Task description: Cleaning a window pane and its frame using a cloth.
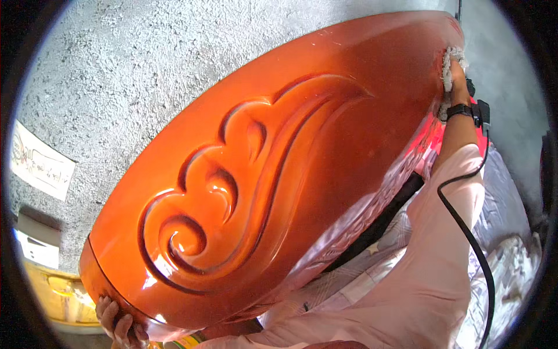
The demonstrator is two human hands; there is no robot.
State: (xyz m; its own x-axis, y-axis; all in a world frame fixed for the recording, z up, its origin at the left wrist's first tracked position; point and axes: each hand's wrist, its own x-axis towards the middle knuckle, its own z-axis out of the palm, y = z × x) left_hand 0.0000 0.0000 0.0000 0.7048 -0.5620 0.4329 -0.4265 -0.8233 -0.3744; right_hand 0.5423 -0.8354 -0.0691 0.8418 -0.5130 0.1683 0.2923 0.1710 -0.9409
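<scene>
A large glossy orange vase (349,157) with a raised scroll-and-cloud relief lies tilted across the view, from lower left to upper right. At its lower-left end, past a dark seam line, the fingers of my left hand (120,323) curl round the edge. My right hand (458,80) is at the far upper-right end and presses a fluffy greyish-white cloth (446,72) against the vase's side. The cloth partly hides the right fingers. The underside of the vase is hidden.
A rough grey floor (133,75) spreads behind the vase. At the left are a sheet of paper (43,163) with handwriting, a small white-and-grey box (38,241) and a yellow container (64,296). A black cable (476,250) hangs from my right wrist past crumpled pale fabric (505,279).
</scene>
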